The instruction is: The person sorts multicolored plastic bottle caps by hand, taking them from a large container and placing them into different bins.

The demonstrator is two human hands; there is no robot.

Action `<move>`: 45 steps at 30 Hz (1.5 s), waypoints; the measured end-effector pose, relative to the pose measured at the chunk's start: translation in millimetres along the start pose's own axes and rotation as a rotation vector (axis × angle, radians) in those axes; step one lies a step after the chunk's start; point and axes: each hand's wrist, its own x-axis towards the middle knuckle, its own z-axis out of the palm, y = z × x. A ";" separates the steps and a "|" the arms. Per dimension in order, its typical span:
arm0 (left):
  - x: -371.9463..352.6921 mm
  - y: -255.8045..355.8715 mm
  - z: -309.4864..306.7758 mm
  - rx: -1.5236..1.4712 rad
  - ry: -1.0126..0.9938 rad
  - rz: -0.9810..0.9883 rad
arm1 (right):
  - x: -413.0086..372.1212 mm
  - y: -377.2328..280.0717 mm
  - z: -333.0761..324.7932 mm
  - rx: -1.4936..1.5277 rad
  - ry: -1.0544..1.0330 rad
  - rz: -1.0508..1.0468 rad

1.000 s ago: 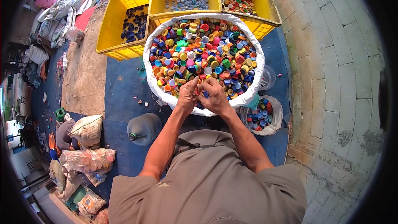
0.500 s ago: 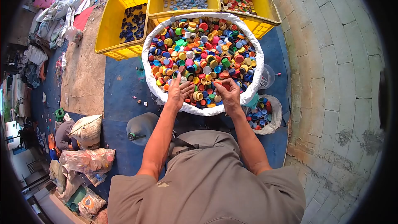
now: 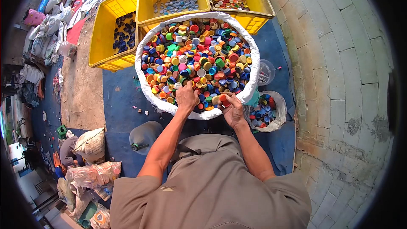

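A large round sack with a rolled white rim (image 3: 256, 59) is heaped with bottle caps (image 3: 199, 55) of many colours. At the near left of the heap, my left hand (image 3: 186, 97) has its back turned up and its fingers curled down among the caps, so what they pinch is hidden. My right hand (image 3: 234, 111) is closed at the near right rim, turned partly palm up. Between its thumb and fingers is a red bottle cap (image 3: 224, 98), with an orange-brown cap just beside it.
Behind the sack stand three yellow crates: dark blue caps in the left crate (image 3: 98, 44), pale blue caps in the middle crate (image 3: 146, 2), red and mixed caps in the right crate (image 3: 258, 0). A smaller sack of caps (image 3: 277, 116) and a big plastic bottle (image 3: 146, 135) flank me.
My left hand has turned from open and palm up to fingers down in the caps. My right hand, still with a red cap, has rolled palm up and lowered. The view has shifted slightly.
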 end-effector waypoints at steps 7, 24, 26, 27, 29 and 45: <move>7.8 -2.0 10.1 -0.140 -0.032 -0.177 | -1.1 6.0 -9.2 0.018 -0.005 0.007; -23.1 18.8 -55.9 -1.861 -0.295 -0.710 | 24.8 15.8 37.8 0.016 -0.106 0.273; -25.1 16.3 -54.1 -1.918 -0.311 -0.723 | 30.6 18.3 36.3 0.009 -0.180 0.311; -25.2 16.6 -55.5 -1.974 -0.316 -0.730 | 29.6 23.7 42.9 -0.113 -0.218 0.210; -25.4 19.5 -56.8 -2.080 -0.328 -0.767 | 24.8 22.2 51.1 -0.424 -0.231 0.097; -28.4 13.5 -52.6 -2.206 -0.569 -0.718 | 15.1 13.4 68.6 -1.406 -0.365 -0.375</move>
